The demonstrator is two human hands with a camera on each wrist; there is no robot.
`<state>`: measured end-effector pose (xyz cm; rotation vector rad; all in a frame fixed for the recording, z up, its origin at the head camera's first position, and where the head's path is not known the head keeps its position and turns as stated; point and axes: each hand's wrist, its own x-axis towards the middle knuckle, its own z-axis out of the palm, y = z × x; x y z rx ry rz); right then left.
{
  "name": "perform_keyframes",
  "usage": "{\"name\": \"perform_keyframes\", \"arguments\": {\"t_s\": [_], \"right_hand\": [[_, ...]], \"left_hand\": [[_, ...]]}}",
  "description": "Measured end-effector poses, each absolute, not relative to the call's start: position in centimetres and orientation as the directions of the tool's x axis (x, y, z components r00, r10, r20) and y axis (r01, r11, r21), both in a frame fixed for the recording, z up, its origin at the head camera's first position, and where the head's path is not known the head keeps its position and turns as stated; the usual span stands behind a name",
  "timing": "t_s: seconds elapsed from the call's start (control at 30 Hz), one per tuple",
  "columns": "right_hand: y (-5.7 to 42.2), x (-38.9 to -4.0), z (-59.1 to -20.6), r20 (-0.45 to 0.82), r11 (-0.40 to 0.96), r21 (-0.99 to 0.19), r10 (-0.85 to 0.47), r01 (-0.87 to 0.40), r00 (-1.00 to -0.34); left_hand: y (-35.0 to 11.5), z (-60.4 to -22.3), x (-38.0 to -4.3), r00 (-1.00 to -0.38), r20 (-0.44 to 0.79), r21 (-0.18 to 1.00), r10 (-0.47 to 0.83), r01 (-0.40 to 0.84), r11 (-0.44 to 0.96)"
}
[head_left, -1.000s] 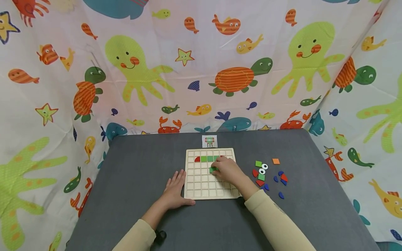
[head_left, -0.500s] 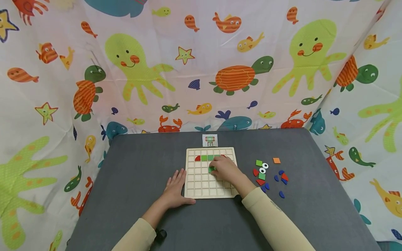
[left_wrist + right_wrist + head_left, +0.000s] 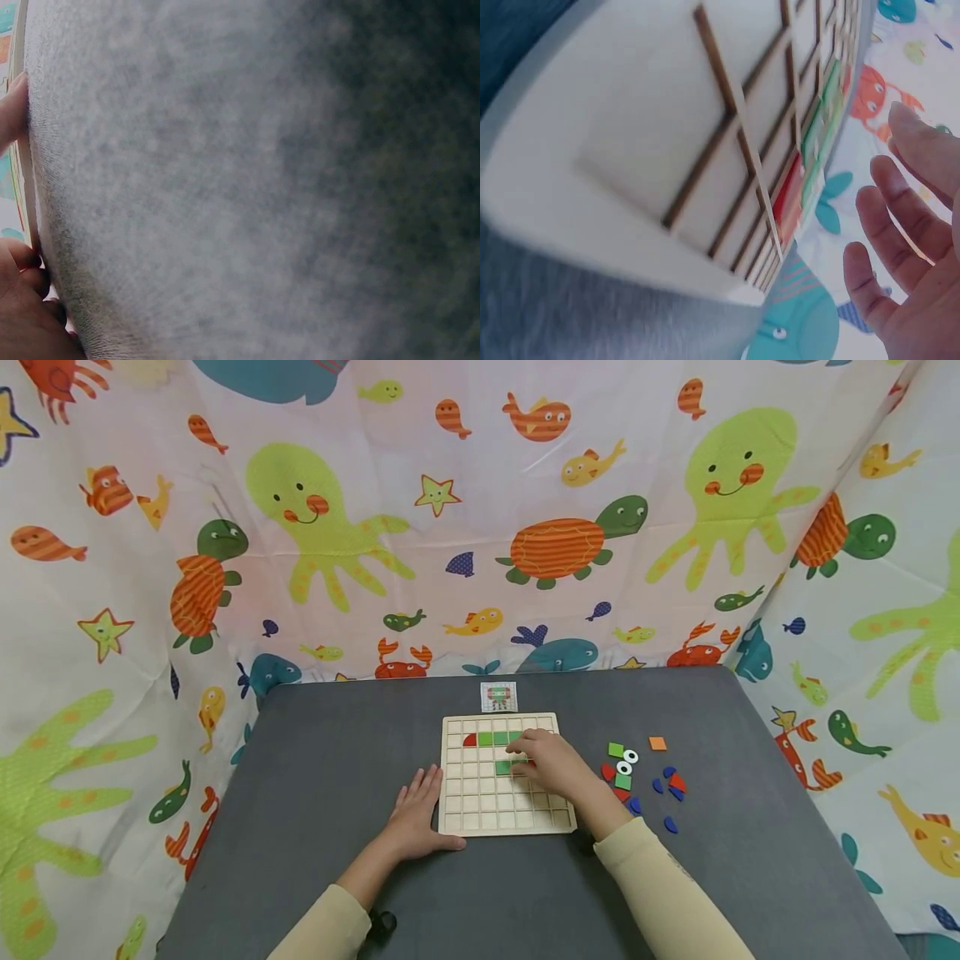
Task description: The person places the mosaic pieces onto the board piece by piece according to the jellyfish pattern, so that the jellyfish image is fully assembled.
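Observation:
A wooden grid board (image 3: pixel 480 810) lies on the table. Along an upper row sit a red curved piece (image 3: pixel 470 740) and several green squares (image 3: pixel 492 739); lower down, green pieces (image 3: pixel 502 767) lie partly behind my right hand (image 3: pixel 557 766). That hand hovers over the board's right part, fingers spread and holding nothing in the right wrist view, where a red piece (image 3: pixel 788 196) shows at the row's near end. My left hand (image 3: pixel 415 814) rests at the board's left edge, fingers straight, thumb by the lower corner. The left wrist view catches only some fingers (image 3: pixel 16 296).
Right of the board lie loose pieces: green squares (image 3: pixel 622 782), white rings (image 3: pixel 623 767), red pieces (image 3: pixel 677 782), blue pieces (image 3: pixel 671 825) and an orange square (image 3: pixel 657 743). A small pattern card (image 3: pixel 498 697) lies behind the board on the grey table (image 3: pixel 360 727).
My right hand has opened its fingers and shifted slightly right, leaving green pieces in the lower row more exposed. The left hand stays at the board's edge.

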<state>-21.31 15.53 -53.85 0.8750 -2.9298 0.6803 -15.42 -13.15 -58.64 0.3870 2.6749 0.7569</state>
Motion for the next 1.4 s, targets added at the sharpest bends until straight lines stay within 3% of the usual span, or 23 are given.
{"name": "perform_keyframes", "arguments": {"t_s": [0.3, 0.7, 1.4], "right_hand": [[18.1, -20.0, -52.6, 0.123, 0.773, -0.450, -0.443, -0.448, -0.888], [23.1, -18.3, -52.7, 0.204, 0.787, -0.479, -0.331, -0.389, -0.921], [30.2, -16.2, -54.9, 0.114, 0.834, -0.506, -0.187, -0.219, -0.976]], "left_hand": [[-13.2, -58.4, -15.3, -0.910, -0.244, 0.542, 0.336, 0.160, 0.825], [-13.2, -58.3, -15.1, -0.911, -0.243, 0.549, 0.334, 0.154, 0.821], [-13.1, -58.6, -15.4, -0.908, -0.219, 0.579, 0.357, 0.174, 0.796]]}}
